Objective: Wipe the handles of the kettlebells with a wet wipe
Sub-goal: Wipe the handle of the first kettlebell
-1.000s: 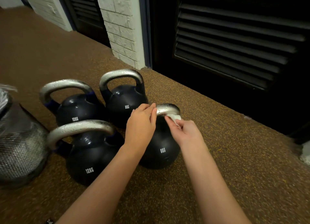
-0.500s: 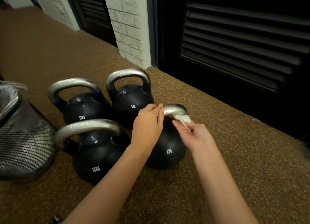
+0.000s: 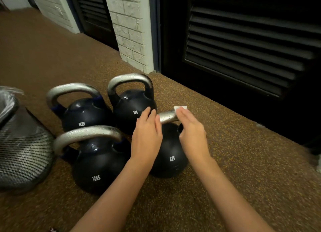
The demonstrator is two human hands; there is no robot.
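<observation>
On the near-right kettlebell [image 3: 167, 151], the one marked 8KG, the wipe is working the steel handle [image 3: 166, 117] right now. Only a short shiny stretch of that handle shows between the two hands, and it looks beaded with moisture. The wet wipe [image 3: 180, 108] is a small white wad poking out past the fingertips of the right hand [image 3: 192, 131], which lies over the right end of the handle with the fingers close together, pressing the wipe onto the metal. I can't tell if the thumb is hooked under the bar, it's hidden. The left hand [image 3: 147, 132] rests flat on the left end of the same handle, fingers straight and side by side, looks like it's just steadying the bell.

So the step, I'd say: mid-wipe on this handle, at its right end. Next move probably calls for dragging the wipe along the arch toward the left hand, which would need to lift out of the way, plus getting the underside.

Around it sit three more bells on the speckled brown floor [image 3: 225, 162]: another 8KG [image 3: 133, 104] just behind, a 12KG [image 3: 97, 165] touching on the left, and a second 12KG [image 3: 83, 113] behind that. Their handles look wet too, so maybe done already, can't say for sure. A mesh bin with a plastic liner [image 3: 22, 144] stands at far left, handy for the used wipe.
</observation>
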